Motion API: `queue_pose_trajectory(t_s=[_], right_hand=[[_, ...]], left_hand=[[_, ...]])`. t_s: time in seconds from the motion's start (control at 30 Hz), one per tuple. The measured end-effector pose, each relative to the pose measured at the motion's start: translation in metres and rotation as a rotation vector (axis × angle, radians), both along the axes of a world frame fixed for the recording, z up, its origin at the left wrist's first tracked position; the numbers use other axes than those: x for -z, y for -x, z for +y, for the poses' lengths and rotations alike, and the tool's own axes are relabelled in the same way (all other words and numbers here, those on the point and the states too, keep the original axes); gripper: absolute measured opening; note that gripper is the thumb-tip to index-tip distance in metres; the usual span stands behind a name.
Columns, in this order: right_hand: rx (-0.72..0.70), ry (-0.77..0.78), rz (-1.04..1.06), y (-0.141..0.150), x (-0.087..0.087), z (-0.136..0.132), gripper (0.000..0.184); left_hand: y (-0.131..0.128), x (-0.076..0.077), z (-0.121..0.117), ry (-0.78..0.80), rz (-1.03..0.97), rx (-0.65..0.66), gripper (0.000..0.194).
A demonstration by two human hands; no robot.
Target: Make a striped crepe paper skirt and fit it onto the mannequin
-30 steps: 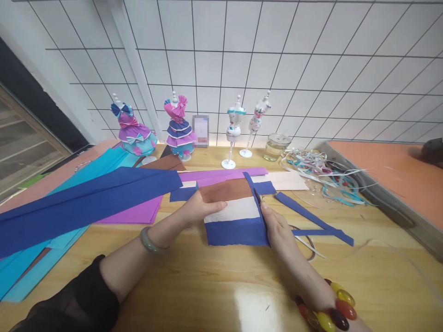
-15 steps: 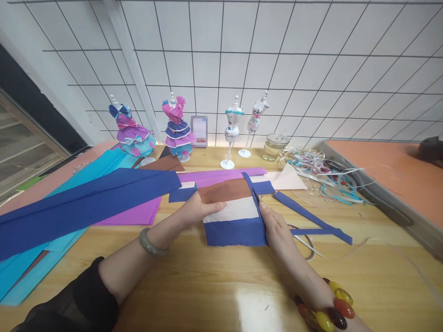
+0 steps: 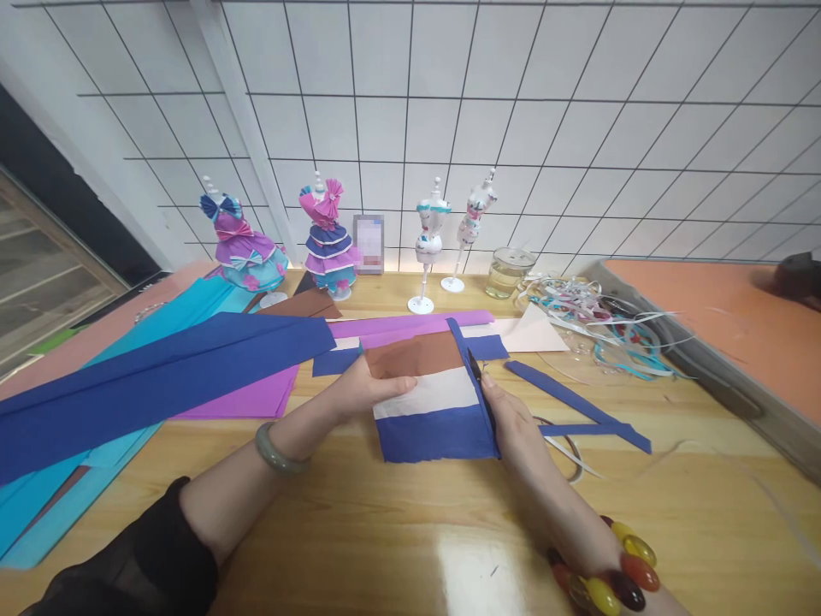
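Observation:
A striped crepe-paper sheet (image 3: 436, 432) in purple, brown, white and blue is pinched in my left hand (image 3: 372, 385), thumb on top and the other fingers hidden beneath. My right hand (image 3: 513, 419) is wrapped round a pair of dark scissors (image 3: 475, 366), whose blades sit at the sheet's right side, beside a narrow blue strip along that edge. Most of the scissors' handle is hidden by my fingers. Just right of this hand lie cut blue strips (image 3: 570, 393) and a loop of thin ribbon (image 3: 574, 462).
Folded blue paper (image 3: 192, 368) and turquoise paper (image 3: 70, 505) cover the left. Two dressed mannequins (image 3: 247, 248) (image 3: 329, 248) and two bare ones (image 3: 428, 235) (image 3: 475, 222) stand at the back, near a glass cup (image 3: 510, 274). Tangled ribbons (image 3: 596, 321) lie before an orange-lined tray (image 3: 724, 308).
The lower edge of the striped sheet has dipped slightly toward me, and more of the scissor blades shows. Both hands keep their grip in nearly the same place.

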State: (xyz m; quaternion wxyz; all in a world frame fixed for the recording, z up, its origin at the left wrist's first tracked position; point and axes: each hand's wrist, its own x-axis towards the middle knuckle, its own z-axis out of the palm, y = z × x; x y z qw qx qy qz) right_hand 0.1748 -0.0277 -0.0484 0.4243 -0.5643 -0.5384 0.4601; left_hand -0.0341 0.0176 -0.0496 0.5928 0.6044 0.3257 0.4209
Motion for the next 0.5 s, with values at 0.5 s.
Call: queue_pose_trajectory(t_s=[0.5], right_hand=[[-0.066,0.188,0.152,0.004,-0.013,-0.006,0.059]], left_hand=[[0.004,0.002,0.004,0.139,-0.155,0.025,0.059]])
